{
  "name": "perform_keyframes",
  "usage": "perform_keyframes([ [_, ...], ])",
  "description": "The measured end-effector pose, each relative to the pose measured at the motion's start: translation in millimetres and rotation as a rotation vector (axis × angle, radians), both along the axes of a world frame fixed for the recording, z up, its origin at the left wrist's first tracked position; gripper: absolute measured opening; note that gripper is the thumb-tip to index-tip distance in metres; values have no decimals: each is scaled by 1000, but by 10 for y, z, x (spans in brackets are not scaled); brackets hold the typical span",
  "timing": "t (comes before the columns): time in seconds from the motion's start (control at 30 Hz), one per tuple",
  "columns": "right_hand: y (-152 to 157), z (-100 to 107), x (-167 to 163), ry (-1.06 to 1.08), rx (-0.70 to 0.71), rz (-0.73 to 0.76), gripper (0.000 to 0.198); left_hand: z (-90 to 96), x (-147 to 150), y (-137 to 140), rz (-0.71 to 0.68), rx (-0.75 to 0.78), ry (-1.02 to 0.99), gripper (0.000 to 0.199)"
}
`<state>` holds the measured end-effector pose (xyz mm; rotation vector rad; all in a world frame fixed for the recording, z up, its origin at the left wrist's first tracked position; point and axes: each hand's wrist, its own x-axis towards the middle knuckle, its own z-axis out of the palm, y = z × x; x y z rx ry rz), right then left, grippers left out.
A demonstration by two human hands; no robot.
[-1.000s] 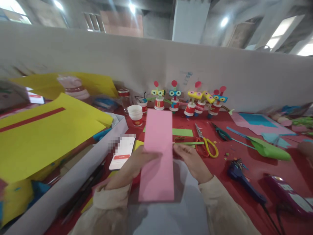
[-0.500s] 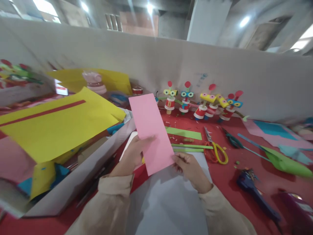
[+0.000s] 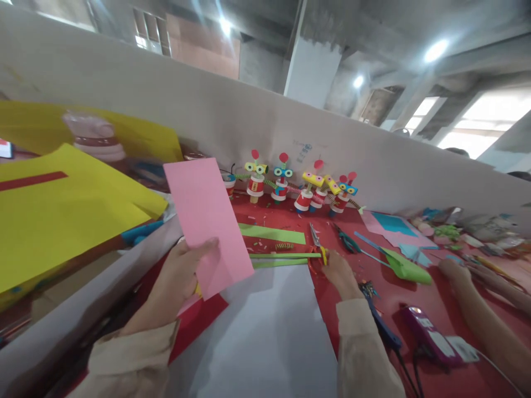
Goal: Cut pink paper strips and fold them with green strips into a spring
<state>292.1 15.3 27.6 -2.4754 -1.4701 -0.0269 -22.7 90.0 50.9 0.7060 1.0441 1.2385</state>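
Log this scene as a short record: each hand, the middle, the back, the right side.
Left hand: holds pink paper, tilted
Right hand: at the handles of the scissors; firmness of grip unclear
Middle: white sheet on red table; green strips beyond it
Back: five cup figures in a row
Right side: pliers, another person's hand
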Motion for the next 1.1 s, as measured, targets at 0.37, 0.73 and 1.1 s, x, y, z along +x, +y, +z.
perform_keyframes([
  [0.37, 223, 464, -149, -458, -250, -9, 29, -123, -22, 18, -81, 61, -31, 33],
  [0.73, -33, 1184, 52, -406, -199, -122, 36, -32, -25, 37, 33, 98, -119, 36],
  [1.1, -169, 238, -881, 1703, 328, 597, 46, -168, -269, 213, 230, 310, -7, 50],
])
